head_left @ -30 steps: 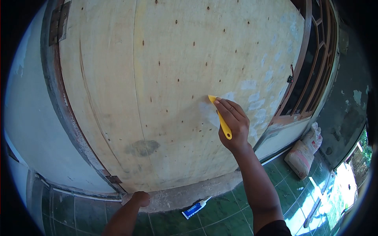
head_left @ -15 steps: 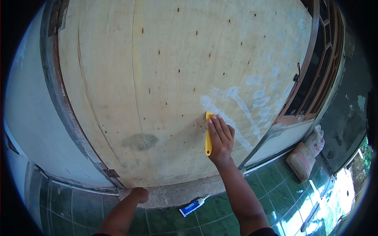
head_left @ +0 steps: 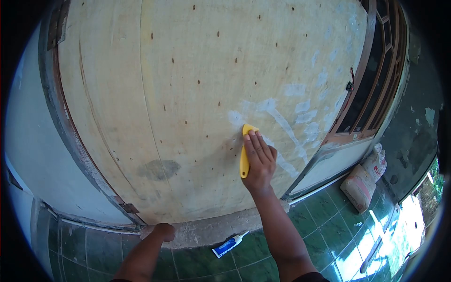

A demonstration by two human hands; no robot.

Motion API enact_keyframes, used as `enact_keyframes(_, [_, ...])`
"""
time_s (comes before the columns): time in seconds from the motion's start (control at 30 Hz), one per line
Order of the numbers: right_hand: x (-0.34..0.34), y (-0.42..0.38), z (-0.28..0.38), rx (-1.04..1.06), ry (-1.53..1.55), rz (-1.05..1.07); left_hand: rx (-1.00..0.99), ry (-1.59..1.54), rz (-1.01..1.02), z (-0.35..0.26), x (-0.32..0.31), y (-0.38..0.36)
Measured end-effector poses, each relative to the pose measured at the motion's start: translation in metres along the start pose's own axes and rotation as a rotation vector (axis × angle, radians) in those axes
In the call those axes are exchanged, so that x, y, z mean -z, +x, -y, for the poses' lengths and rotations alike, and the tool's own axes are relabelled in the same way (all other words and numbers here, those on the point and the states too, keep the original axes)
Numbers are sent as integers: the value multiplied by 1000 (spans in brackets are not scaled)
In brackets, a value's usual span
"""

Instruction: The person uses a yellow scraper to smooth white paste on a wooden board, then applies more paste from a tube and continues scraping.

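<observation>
My right hand [head_left: 260,157] grips a yellow putty scraper [head_left: 244,162], fingers flat along its face. Its wide end presses on the light plywood panel [head_left: 197,103], across a diagonal strip of white filler [head_left: 285,164]. At the panel's foot, my left hand [head_left: 164,231] is closed like a fist by the rough concrete sill [head_left: 197,232]. Its fingers are turned away, so anything inside is hidden. A blue and white tube [head_left: 228,246] with a pointed nozzle lies on the floor between my arms.
Green tiles [head_left: 197,264] cover the floor. Two filled sacks [head_left: 359,188] lean together at the right, below a wooden lattice window frame [head_left: 371,94]. A small black fitting with wires [head_left: 350,86] hangs by that frame. White wall [head_left: 33,141] stands at the left.
The view has turned slightly, shifting the panel leftward. Against the panel, my right hand and the scraper have moved a little up and right. My left hand stays by the sill.
</observation>
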State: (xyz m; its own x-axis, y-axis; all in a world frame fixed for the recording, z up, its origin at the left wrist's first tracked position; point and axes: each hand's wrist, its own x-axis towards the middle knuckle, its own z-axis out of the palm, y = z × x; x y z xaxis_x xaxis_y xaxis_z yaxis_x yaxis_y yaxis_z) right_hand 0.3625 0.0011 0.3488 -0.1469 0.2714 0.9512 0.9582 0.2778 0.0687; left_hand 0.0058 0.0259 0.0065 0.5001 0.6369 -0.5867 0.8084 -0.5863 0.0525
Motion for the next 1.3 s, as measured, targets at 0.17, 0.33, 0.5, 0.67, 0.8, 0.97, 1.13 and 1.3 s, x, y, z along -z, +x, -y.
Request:
enact_keyframes(0.17, [-21, -107, 32, -4, 224, 255, -26, 56, 32, -1, 4, 7])
enact_keyframes(0.33, [4, -156, -8, -660, 170, -148, -37, 67, 72, -2, 1, 18])
enact_keyframes(0.5, [8, -218, -164, -1496, 589, -843, -76, 11, 45, -17, 6, 21])
enact_keyframes(0.67, [4, -250, -222, -1596, 480, -770, -62, 42, 86, -20, 5, 5])
enact_keyframes(0.8, [-6, -226, -203, -1643, 317, -623, -85, 88, 103, -10, -12, -10])
enact_keyframes(0.97, [-28, -156, -123, -1412, 302, -702, -156, -32, 74, -49, 6, -39])
enact_keyframes(1.13, [-14, -104, -44, -1154, 360, -530, -247, -54, 90, -111, 44, -21])
enact_keyframes(1.3, [-15, -131, -103, -1422, 427, -956, -499, -137, 49, -202, 117, -31])
